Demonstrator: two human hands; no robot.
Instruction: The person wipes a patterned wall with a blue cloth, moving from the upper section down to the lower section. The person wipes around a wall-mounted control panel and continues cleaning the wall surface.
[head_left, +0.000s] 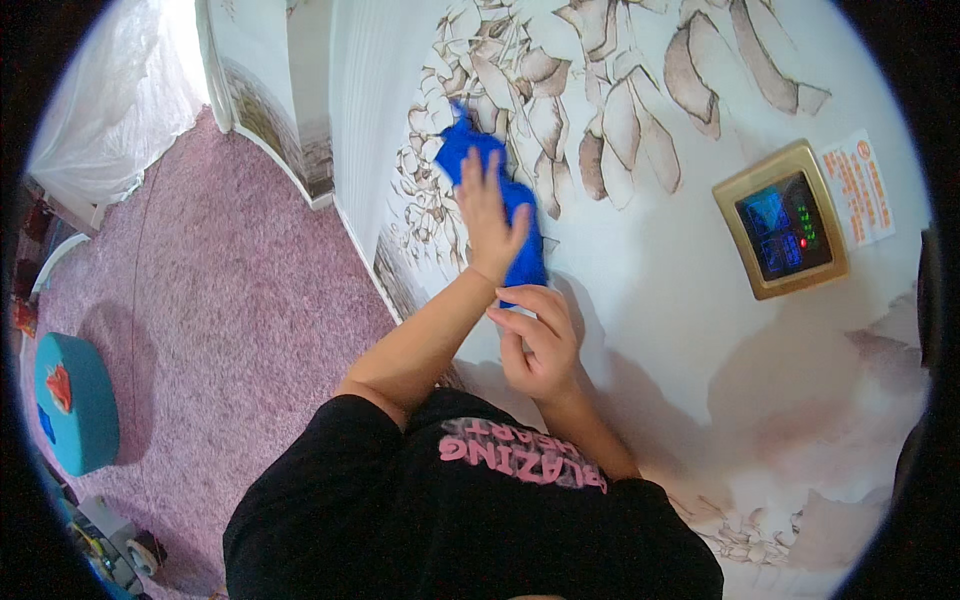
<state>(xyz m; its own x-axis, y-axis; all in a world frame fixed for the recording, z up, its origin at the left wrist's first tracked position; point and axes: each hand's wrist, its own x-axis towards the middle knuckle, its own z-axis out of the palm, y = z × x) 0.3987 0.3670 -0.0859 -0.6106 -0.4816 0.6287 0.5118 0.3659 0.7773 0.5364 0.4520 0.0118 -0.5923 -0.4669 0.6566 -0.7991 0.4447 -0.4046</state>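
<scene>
A crumpled, irregular piece of blue material (525, 240), cloth or plastic film, lies against the patterned wall. My left hand (489, 217) is laid over its upper part, palm towards the wall and fingers extended, with the thumb apart. Just below, beside my left wrist, my right hand (538, 345) has curled fingers, their tips near the lower end of the blue piece. Whether anything is pinched between those fingertips cannot be told. The left hand and forearm hide part of the blue piece.
A gold-framed panel (780, 220) with a lit display is on the wall at right, next to a printed notice (859, 187). Pinkish carpet (240, 300) covers the floor. A turquoise stool (94, 405) bears orange and blue pieces. Translucent sheeting (127, 97) hangs upper left; tape rolls (142, 553) lie lower left.
</scene>
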